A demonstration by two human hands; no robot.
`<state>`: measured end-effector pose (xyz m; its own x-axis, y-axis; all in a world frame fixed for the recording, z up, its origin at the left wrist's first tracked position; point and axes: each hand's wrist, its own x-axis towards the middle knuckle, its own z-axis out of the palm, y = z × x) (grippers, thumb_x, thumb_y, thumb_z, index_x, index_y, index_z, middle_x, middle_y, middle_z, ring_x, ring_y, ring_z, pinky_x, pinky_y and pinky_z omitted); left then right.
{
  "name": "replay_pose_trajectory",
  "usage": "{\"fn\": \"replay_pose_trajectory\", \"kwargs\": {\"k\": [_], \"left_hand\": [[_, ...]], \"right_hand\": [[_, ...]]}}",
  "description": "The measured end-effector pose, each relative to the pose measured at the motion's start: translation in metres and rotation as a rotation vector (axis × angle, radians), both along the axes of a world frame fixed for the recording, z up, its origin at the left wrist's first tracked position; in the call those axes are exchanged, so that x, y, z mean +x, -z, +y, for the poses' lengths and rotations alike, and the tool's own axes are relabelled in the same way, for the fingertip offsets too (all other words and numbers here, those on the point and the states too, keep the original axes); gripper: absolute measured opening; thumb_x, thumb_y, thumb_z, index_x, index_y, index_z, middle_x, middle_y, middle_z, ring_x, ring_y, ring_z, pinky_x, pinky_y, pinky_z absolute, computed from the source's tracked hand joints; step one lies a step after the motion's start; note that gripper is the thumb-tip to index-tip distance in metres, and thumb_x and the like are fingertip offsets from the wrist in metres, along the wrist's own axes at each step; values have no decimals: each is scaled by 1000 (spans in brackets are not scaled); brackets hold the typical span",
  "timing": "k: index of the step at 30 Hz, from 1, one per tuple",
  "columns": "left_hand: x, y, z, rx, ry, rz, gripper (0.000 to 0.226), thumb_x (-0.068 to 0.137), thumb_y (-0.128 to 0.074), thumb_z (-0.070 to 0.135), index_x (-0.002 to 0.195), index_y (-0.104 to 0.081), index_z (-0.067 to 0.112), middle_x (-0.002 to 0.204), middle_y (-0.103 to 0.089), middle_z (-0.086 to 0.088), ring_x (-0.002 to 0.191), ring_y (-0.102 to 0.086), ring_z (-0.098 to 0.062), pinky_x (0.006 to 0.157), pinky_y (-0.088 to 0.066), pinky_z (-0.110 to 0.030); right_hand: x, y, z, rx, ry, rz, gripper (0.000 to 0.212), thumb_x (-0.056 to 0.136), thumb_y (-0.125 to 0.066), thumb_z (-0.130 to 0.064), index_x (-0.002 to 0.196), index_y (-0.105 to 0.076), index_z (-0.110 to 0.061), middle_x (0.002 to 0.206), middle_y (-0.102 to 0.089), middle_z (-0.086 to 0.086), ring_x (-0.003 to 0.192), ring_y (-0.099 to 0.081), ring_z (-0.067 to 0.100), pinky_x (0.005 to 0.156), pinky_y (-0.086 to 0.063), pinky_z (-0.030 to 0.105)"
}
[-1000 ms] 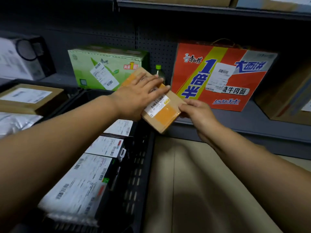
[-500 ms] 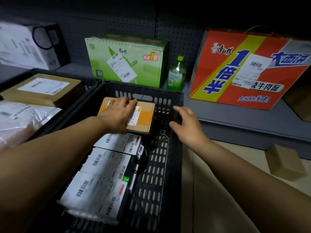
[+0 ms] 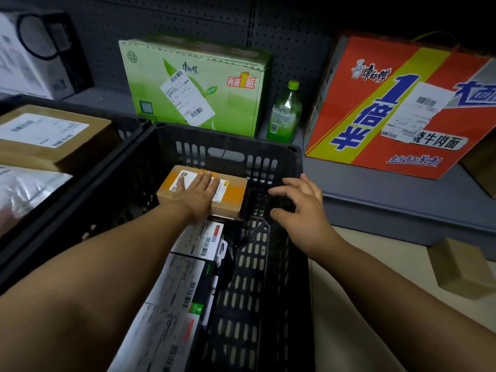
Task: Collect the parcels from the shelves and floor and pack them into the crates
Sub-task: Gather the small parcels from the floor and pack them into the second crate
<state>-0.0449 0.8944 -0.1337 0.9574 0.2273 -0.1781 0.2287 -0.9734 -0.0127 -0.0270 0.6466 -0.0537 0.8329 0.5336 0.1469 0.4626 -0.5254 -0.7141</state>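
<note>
Left hand (image 3: 197,196) lies flat on the small brown parcel (image 3: 230,196), seating it at the black crate's (image 3: 294,154) far end, mid-frame. Right hand (image 3: 300,208) hovers released, grasping nothing.

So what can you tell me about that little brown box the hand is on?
The small brown box looks like cardboard, with orange tape across its top and a white barcode label. It lies flat at the far end of the black crate, sitting above the white-labelled parcels. The left hand rests flat on its top, fingers straight. The right hand hovers nearby, not touching it.
</note>
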Motion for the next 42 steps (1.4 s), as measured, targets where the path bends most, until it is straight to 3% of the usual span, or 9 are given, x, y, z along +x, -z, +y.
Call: {"fn": "replay_pose_trajectory", "kwargs": {"k": [17,23,27,32,34,37,42], "left_hand": [[-2,9,-1,-59,-81,-57,82,93,-46,26,147,15,31,156,19,-9,142,21,-32,106,13,-64],[-11,-8,-15,64,-76,7,85,93,-48,15,147,16,27,156,17,-12,143,15,-33,110,4,-66],[-4,-38,-39,94,-20,-18,94,87,-58,43,149,10,24,157,13,-13,145,10,-30,110,1,-62],[15,-94,-103,2,81,-534,79,85,-56,40,149,-17,15,156,-17,-11,143,-17,-24,115,-10,-48],[20,-115,-136,-23,150,-677,76,83,-58,38,146,-26,13,153,-26,-11,140,-25,-26,114,-13,-46],[22,-135,-189,-6,318,-761,75,83,-57,41,146,-28,14,152,-30,-10,139,-27,-26,115,-14,-45],[21,-139,-283,-4,544,-693,76,83,-56,47,146,-29,14,152,-30,-10,140,-27,-24,116,-14,-43]], "right_hand": [[1,3,-4,-37,-37,-24,28,88,-56,-16,114,-61,-24,148,-31,-7,139,1,-2,101,-7,21],[-10,-2,-15,82,47,-55,37,93,-51,-21,130,-52,-23,151,-27,-6,140,-13,6,104,-13,20],[-15,-10,-40,48,33,-141,46,95,-48,-29,140,-40,-25,152,-23,-4,139,-15,9,105,-16,22],[-7,-24,-107,-118,3,-236,52,92,-52,-29,141,-37,-24,152,-22,-5,136,-13,5,111,-30,34],[-3,-31,-142,-228,-8,-300,53,91,-54,-30,141,-36,-28,152,-20,-7,135,-11,4,109,-26,30],[4,-42,-200,-408,-22,-359,55,90,-55,-33,141,-34,-31,153,-16,-9,138,-8,6,109,-20,30],[15,-58,-302,-731,-16,-404,58,88,-55,-37,142,-34,-27,153,-17,-1,141,-9,17,112,-24,39]]}}
